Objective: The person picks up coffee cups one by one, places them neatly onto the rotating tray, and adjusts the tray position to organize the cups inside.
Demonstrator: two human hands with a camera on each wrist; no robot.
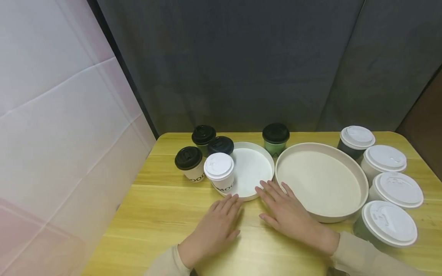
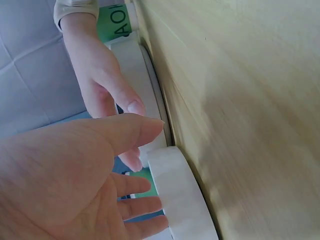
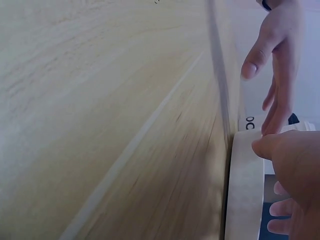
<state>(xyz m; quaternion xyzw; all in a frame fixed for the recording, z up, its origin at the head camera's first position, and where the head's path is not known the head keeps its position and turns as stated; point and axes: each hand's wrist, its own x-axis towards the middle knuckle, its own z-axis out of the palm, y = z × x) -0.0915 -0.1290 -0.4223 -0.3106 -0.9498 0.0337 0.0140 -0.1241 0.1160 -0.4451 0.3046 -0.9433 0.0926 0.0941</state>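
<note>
My left hand (image 1: 215, 230), fingers straight, reaches toward the near edge of a small white round tray (image 1: 252, 168). A white-lidded paper cup (image 1: 219, 172) stands on the left part of that tray, just beyond the fingertips. My right hand (image 1: 288, 214) spreads its fingers where the small tray and a larger cream round tray (image 1: 321, 180) come together. Neither hand holds anything. In the left wrist view, the left palm (image 2: 65, 175) and slightly curved thumb show beside the tray walls. From the right wrist, fingers of the right hand (image 3: 300, 170) overlap a pale tray wall (image 3: 245, 185).
Black-lidded cups stand left of and behind the small tray, one in a white sleeve (image 1: 193, 170). A green black-lidded cup (image 1: 275, 143) stands behind the gap between trays. Several white-lidded cups (image 1: 385, 157) line the large tray's right side. A dark curtain (image 1: 241, 65) hangs behind the table.
</note>
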